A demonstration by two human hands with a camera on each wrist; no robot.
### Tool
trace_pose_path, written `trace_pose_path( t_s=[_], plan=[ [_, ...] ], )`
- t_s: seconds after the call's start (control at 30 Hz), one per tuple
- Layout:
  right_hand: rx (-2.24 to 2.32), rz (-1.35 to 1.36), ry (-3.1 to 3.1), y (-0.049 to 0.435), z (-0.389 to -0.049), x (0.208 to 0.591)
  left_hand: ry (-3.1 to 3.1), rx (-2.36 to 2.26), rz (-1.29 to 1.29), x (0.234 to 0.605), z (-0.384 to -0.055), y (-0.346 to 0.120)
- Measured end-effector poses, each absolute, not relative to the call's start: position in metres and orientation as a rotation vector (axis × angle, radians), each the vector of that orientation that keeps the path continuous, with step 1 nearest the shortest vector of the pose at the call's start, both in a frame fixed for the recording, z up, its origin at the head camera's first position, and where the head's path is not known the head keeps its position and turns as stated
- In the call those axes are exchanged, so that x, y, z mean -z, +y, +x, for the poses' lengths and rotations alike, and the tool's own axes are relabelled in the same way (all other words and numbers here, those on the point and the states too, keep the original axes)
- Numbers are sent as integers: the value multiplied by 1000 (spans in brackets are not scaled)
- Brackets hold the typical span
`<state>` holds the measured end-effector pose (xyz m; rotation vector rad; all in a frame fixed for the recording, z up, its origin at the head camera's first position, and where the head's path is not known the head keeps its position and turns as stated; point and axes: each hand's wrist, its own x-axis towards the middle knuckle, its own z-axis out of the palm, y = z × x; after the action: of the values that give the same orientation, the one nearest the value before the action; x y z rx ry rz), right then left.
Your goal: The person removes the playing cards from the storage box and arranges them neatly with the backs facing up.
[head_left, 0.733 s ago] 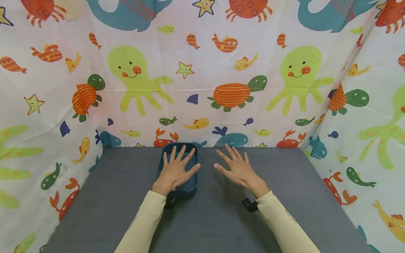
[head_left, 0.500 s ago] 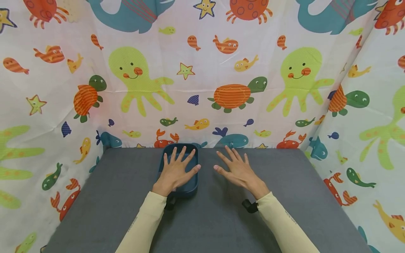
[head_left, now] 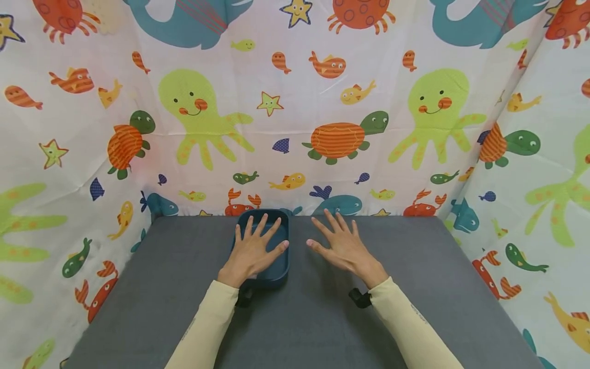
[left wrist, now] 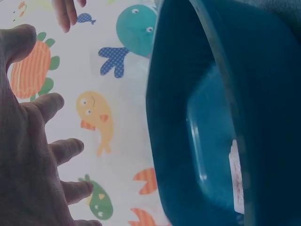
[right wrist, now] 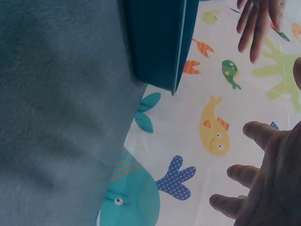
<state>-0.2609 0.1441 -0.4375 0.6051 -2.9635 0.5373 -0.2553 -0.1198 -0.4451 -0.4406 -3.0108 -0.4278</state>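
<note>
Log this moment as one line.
left hand: fingers spread above dark-blue rectangular bin | right hand: fingers spread above grey tabletop | bin: pale object inside

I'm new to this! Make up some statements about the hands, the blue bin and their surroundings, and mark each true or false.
1. The left hand and right hand have their fingers spread. True.
2. A blue bin stands on the grey table. True.
3. The right hand grips the bin. False: it holds nothing and is apart from the bin.
4. The bin is tipped on its side. False: it stands upright.
5. A pale item lies inside the bin. True.
6. Everything behind the table is plain white. False: the cloth shows printed sea creatures.
</note>
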Motion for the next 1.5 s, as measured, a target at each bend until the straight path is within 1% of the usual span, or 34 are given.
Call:
trace_pose_path(
  t_s=[0.23,0.43,0.77,1.0,1.3,1.5],
  plan=[
    [-652,627,-2930,130,-263,438,-2984,536,-397,440,-254,-136],
    [-802,610,-2898,120,-262,445,-2994,606,-357,443,-252,-153],
    [-991,646,-2864,101,-260,445,-2976,873,-198,460,-247,-183],
    [-1109,713,-2804,84,-263,444,-2919,998,-149,471,-247,-200],
    [-1137,776,-2782,57,-265,447,-2829,1186,-131,486,-246,-217],
    [-1196,766,-2796,41,-267,453,-2801,1301,-35,495,-247,-221]
  ],
)
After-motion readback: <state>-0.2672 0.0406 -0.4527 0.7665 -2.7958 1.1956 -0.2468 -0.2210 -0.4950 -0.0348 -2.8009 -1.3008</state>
